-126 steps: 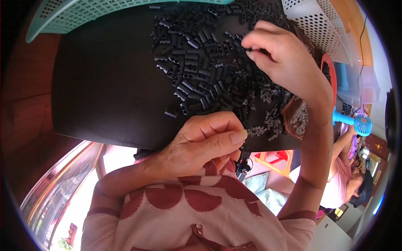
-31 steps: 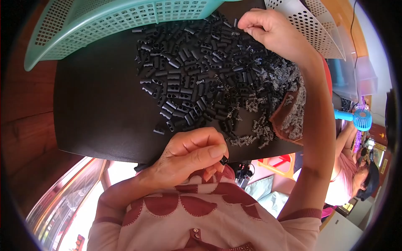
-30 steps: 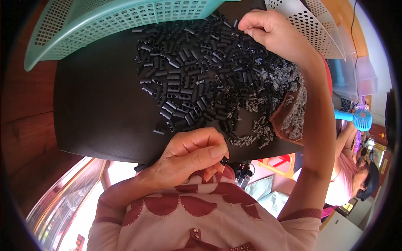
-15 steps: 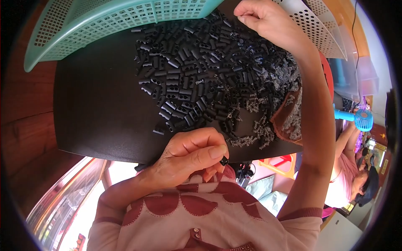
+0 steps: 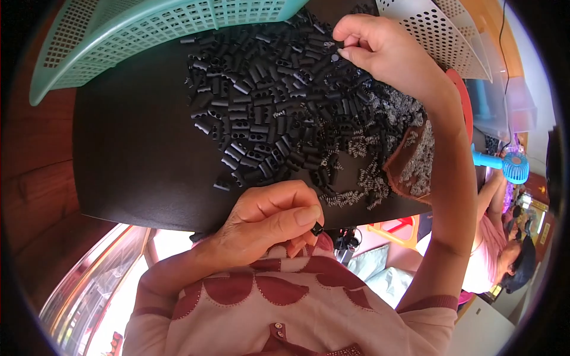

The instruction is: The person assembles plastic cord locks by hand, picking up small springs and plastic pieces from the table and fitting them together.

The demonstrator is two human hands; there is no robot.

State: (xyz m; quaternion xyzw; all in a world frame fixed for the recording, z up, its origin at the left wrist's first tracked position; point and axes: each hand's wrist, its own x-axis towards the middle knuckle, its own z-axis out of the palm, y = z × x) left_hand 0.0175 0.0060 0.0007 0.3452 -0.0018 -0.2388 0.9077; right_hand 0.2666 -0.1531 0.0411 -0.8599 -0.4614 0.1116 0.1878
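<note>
A heap of small black plastic pieces point(image 5: 267, 113) covers the far right part of a black tabletop point(image 5: 136, 154). Several small metal springs point(image 5: 356, 184) lie along the heap's right and near edge. My left hand point(image 5: 267, 222) rests at the table's near edge, fingers curled, pinching one small black piece point(image 5: 317, 228) between thumb and forefinger. My right hand point(image 5: 380, 50) reaches over the far side of the heap, its fingertips closed on a small black part that is mostly hidden.
A teal perforated basket point(image 5: 160, 29) lies along the table's far edge, a white perforated basket point(image 5: 433, 35) at the far right. A brown tray point(image 5: 409, 172) with springs sits at the right edge. Another person point(image 5: 499, 249) and a blue hand fan point(image 5: 502, 163) are at right.
My right hand moved from the near right of the heap to its far edge and pinched a piece there. My left hand stayed at the table's near edge, still pinching its piece.
</note>
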